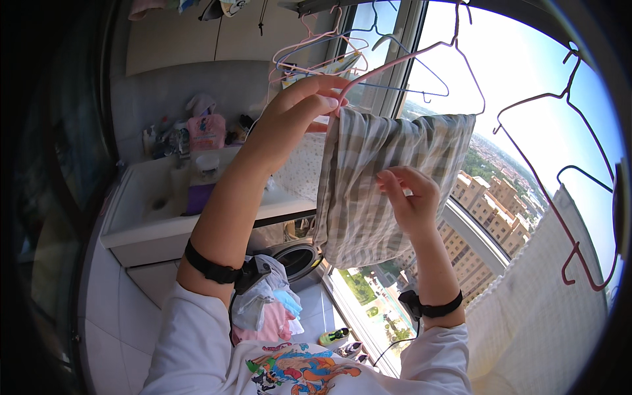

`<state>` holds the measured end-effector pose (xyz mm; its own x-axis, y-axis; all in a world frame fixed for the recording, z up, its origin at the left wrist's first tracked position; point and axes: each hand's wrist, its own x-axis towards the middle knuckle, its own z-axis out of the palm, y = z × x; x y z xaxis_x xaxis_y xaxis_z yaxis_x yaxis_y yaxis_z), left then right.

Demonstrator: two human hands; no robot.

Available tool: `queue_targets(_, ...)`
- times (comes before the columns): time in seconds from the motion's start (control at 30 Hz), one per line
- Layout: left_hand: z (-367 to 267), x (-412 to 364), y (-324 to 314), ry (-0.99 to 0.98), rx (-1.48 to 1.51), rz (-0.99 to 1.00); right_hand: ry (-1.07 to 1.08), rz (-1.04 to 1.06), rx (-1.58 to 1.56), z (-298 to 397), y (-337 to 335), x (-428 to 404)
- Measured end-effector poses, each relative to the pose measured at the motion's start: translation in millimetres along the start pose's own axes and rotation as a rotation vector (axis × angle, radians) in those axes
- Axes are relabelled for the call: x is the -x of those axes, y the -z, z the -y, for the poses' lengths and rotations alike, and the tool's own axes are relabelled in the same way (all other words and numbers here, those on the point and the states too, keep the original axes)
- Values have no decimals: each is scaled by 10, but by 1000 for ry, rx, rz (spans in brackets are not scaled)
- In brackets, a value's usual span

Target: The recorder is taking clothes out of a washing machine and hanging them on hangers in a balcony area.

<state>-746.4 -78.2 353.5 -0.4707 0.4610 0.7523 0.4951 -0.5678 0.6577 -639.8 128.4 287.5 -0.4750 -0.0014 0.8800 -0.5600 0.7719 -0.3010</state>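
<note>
A folded checked cloth in grey, beige and white hangs over the lower bar of a pink wire hanger. The hanger's hook goes up to a rail at the top of the view. My left hand pinches the hanger's left corner, just above the cloth's upper left edge, between thumb and fingers. In front of the cloth's middle is my right hand, fingers curled and thumb apart from them. Nothing shows in it; whether its fingertips touch the fabric is unclear.
Behind the hanger are several empty wire hangers. A maroon hanger and a white textured cloth hang at right beside the window. At left stands a sink; below, a front-loading washer and piled laundry. Shoes stand on the floor.
</note>
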Motion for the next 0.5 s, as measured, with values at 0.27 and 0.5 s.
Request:
queue_targets(0.27,-90,-154,-206,-349,-258,-14,-375,-698,348,-1166,1030,-580)
queue_targets(0.5,-279,-140,-30,-395,-329,-88,-611,-536,-96,-1344,814,-601)
